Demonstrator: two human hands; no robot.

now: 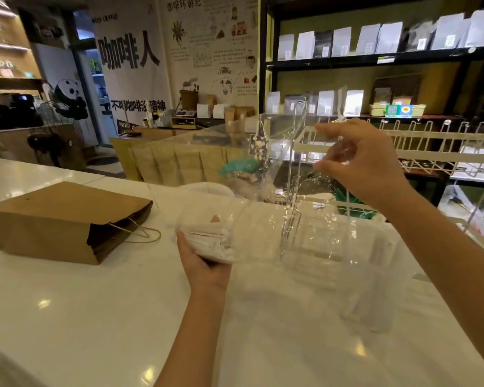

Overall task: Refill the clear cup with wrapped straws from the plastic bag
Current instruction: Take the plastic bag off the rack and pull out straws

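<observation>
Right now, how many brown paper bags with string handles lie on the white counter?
1. The brown paper bag lies on its side at the left of the white counter, its open mouth and string handles toward the left hand. None looks hidden.

1. Warm indoor light; small bright ceiling reflections dot the glossy white desk (67, 317).
2. Glare streaks cross the clear plastic bag (313, 227).
3. Wide-angle bending curves the shelves (375, 58) near the edges.
4. Overall focus soft; background text slightly blurred.
</observation>
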